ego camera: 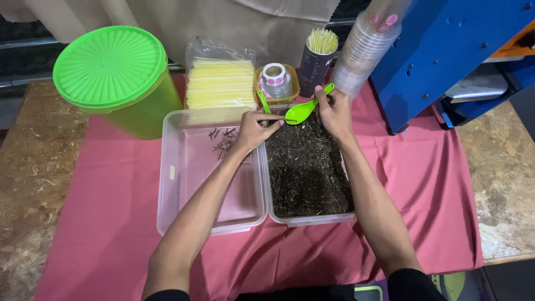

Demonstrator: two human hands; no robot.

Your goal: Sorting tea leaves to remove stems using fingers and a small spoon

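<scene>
While right hand [333,111] pinches green spoon [301,110] | left hand [255,129] fingertips touch bowl

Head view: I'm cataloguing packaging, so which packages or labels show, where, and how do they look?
Straw pack: behind the left tray, clear bag of pale yellow straws.
Sticker roll: in a small yellow tub, white with pink round labels.
Straw cup: right of the tub, dark cylinder.
Cup stack: far right, clear sleeve.

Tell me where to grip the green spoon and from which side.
Grip the green spoon by its slim handle, from the right. The handle angles up toward the far right, where the right hand already pinches it; the bowl hangs over the dark-filled tray.
</scene>
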